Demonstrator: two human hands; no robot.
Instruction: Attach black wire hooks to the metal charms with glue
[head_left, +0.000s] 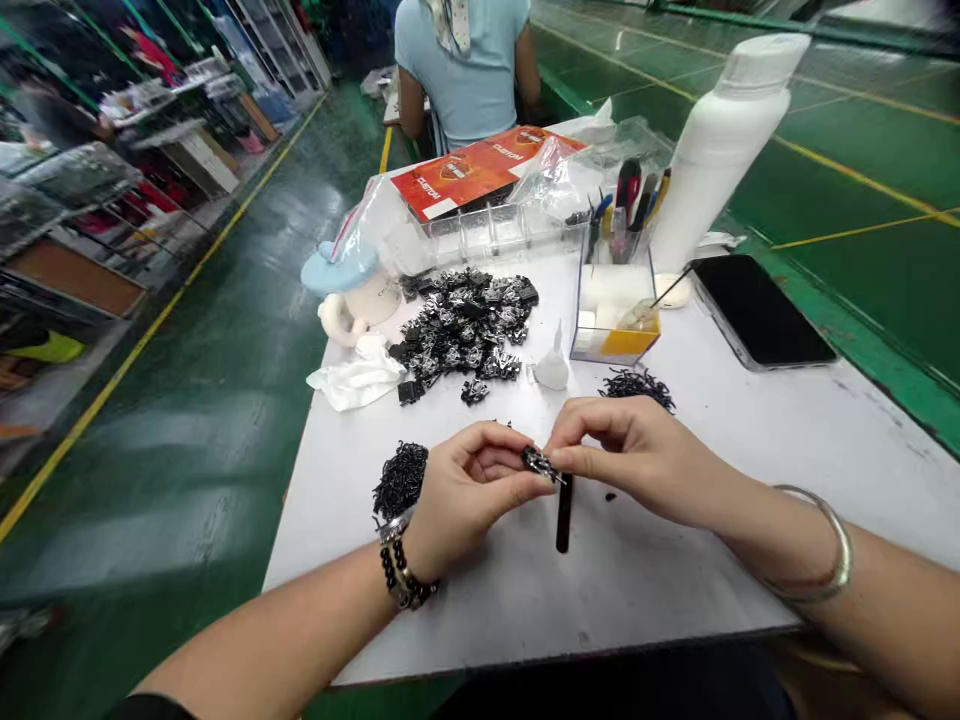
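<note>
My left hand (pixel 480 480) pinches a small black-and-silver part (pixel 538 462) between thumb and fingertips. My right hand (pixel 630 450) meets it from the other side, thumb and forefinger closed at the part's edge; whether they hold a separate tiny piece is too small to tell. Under the fingertips a flat black strip (pixel 564 515) lies on the white table (pixel 645 590). Beside my left wrist is a heap of small black curved pieces (pixel 401 480); a similar heap (pixel 637 388) sits behind my right hand. Farther back spreads a pile of black-and-silver parts (pixel 469 325).
Behind the piles stand a lidded mug (pixel 371 295), a small dropper bottle (pixel 553 365), a clear tool box (pixel 615 310) and a tall white bottle (pixel 720 150). A phone (pixel 761 310) lies right, crumpled tissue (pixel 356 378) left. A person (pixel 465 80) sits ahead.
</note>
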